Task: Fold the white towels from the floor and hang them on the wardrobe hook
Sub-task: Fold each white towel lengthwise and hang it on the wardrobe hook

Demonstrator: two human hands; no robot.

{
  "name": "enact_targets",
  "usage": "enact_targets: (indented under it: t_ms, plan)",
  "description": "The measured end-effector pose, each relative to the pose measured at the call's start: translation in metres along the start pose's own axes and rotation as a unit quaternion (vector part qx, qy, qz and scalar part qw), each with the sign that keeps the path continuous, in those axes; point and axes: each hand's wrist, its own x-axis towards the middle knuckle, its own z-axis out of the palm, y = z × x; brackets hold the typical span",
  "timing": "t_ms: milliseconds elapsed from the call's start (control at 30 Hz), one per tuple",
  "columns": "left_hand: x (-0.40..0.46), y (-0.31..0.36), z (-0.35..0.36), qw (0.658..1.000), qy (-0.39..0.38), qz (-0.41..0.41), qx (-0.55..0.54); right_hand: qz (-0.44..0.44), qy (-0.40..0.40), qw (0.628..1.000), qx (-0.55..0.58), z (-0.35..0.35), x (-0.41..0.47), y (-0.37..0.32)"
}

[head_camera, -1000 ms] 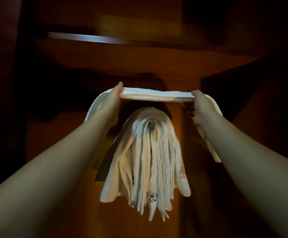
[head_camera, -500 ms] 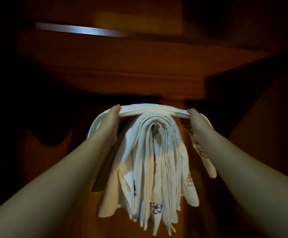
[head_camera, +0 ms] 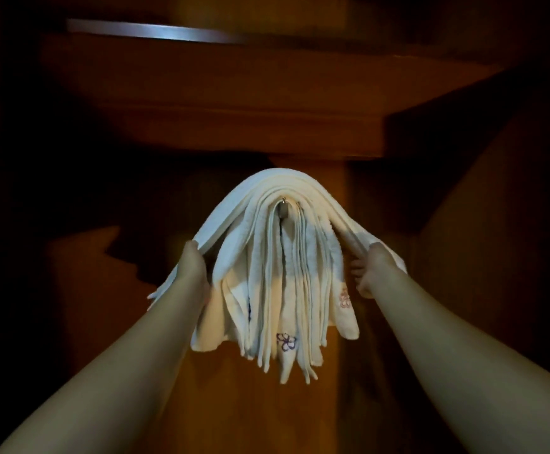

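Against the dim wooden wardrobe panel (head_camera: 244,404), seen from the head camera, a thick bundle of folded white terry-cloth towels (head_camera: 283,290) hangs draped over a small metal hook (head_camera: 283,202), whose shiny tip shows just under the crown of the arch. The outermost folded white towel (head_camera: 234,211) lies over the top of the bundle in a smooth curve, its nubby pile catching the light, and slopes down on both sides. The left hand (head_camera: 192,273) grips this top towel's left edge, fingers curled round the layered hem, with the cloth trailing past the wrist. The right hand (head_camera: 373,273) holds the towel's right edge, thumb on top and fingers curled underneath. Below, the inner towels fall in many narrow, soft vertical folds that end in uneven pointed corners. A small purple embroidered flower (head_camera: 286,341) marks one lower corner near the middle, and a faint pink embroidered flower (head_camera: 344,298) shows on the flap at the right, just beside the right wrist. Both bare forearms reach up from the bottom corners. Above the towels runs a broad brown wooden shelf (head_camera: 234,126) with a moulded front edge, and higher still a pale metal rail (head_camera: 155,29) gleams. Deep shadow fills the sides of the wardrobe.
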Motion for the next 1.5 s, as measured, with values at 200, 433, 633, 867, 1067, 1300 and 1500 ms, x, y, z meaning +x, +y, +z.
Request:
enact_targets:
  t_ms: [200,433,633,867,1067,1300,1500]
  plan:
    - [-0.035,-0.031,-0.040,0.993,0.063,-0.068,0.073,0.046,-0.030,0.989,-0.139,-0.025,-0.019,0.040]
    - [-0.081,-0.057,-0.074,0.972,0.047,-0.059,0.221,-0.020,-0.038,0.970,-0.238,-0.063,-0.047,0.085]
    - [-0.116,-0.083,-0.092,0.931,-0.042,-0.027,0.361,-0.070,-0.051,0.937,-0.338,-0.093,-0.092,0.119]
    - [-0.183,-0.123,-0.112,0.785,-0.224,0.067,0.574,-0.120,-0.063,0.845,-0.517,-0.129,-0.172,0.182]
    - [-0.247,-0.184,-0.167,0.672,-0.375,0.022,0.639,-0.060,-0.061,0.805,-0.587,-0.198,-0.237,0.283]
    - [-0.343,-0.300,-0.199,0.551,-0.520,-0.032,0.652,0.038,-0.001,0.785,-0.618,-0.321,-0.317,0.384]
    - [-0.431,-0.398,-0.179,0.438,-0.625,-0.051,0.644,0.124,0.060,0.763,-0.632,-0.456,-0.374,0.439]
